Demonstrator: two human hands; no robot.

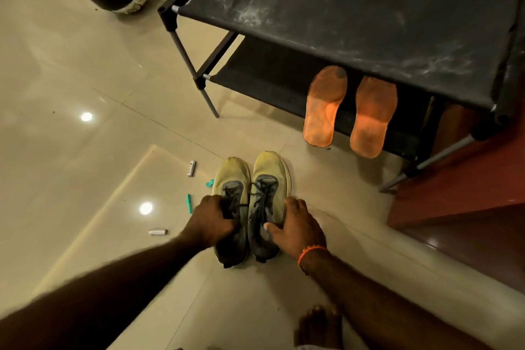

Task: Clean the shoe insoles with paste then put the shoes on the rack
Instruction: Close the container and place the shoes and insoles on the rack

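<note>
Each hand [211,220] [295,226] grips 1 of 2 shoes [251,179].

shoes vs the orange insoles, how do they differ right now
The shoes are pale yellow with grey laces; the insoles are orange. The shoes stand flat on the floor, toes toward the rack; the insoles lean against the rack's lower shelf. The left hand and right hand grip the shoes; nothing touches the insoles. Both pairs sit side by side.

- Single head camera, wide-angle, looked forward and steeply down at the floor [85,65].
- Close to both hands; forearms ran in from the bottom edge.
- The rack [341,17] filled the upper right, farther off.
</note>
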